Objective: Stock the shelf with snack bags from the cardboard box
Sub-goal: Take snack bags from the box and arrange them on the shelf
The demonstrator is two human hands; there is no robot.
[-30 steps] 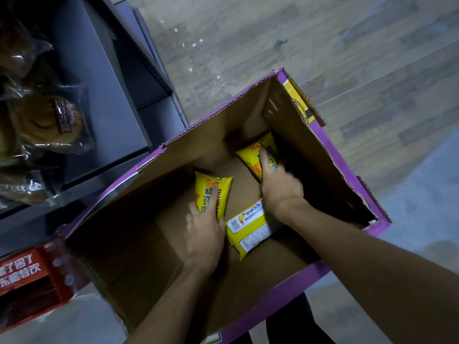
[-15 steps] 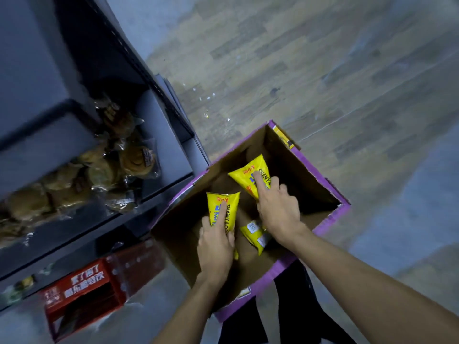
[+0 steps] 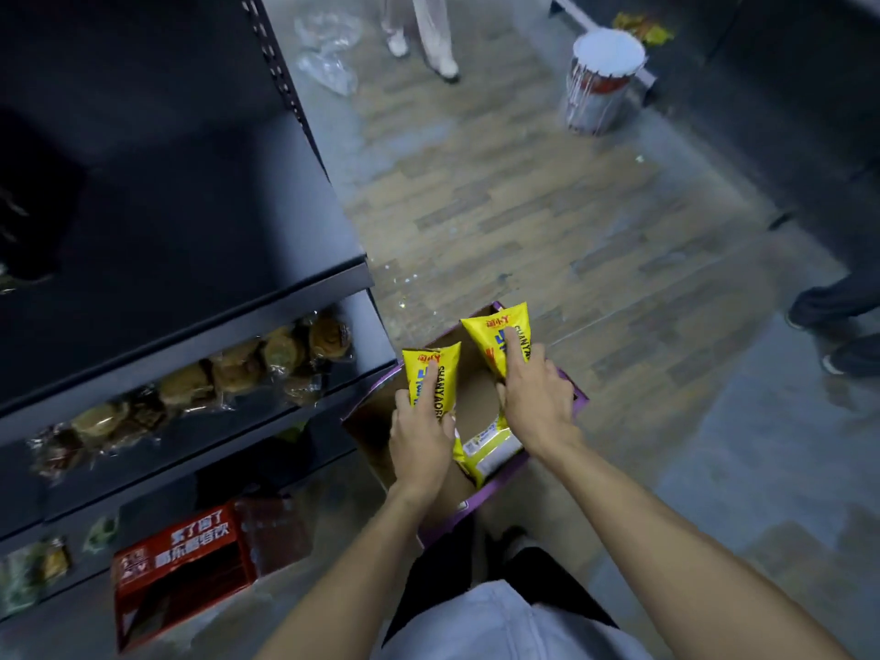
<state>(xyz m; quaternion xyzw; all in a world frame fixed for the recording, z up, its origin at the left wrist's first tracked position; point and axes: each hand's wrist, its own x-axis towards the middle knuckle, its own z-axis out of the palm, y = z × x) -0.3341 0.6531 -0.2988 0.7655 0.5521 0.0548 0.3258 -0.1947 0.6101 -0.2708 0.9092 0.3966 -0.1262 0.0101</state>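
A purple-edged cardboard box (image 3: 578,402) stands on the floor beside the dark shelf unit (image 3: 200,297). My left hand (image 3: 419,440) grips one yellow snack bag (image 3: 435,369) above the box's left side. A second yellow snack bag (image 3: 490,333) is gripped by my right hand (image 3: 535,397) and sits higher, over the box's far rim. A third yellow bag (image 3: 488,450) lies in the bottom of the box between my wrists.
Wrapped buns (image 3: 214,373) fill a lower shelf on the left. A red carton (image 3: 190,559) lies on the floor by the shelf base. A paint bucket (image 3: 602,83) stands far ahead. Other people's legs (image 3: 428,35) and shoes (image 3: 828,321) border the wooden floor.
Both hands have lifted their yellow bags up out of the box. My head has risen and pulled back, so the box looks smaller and more of the shelf and aisle shows.
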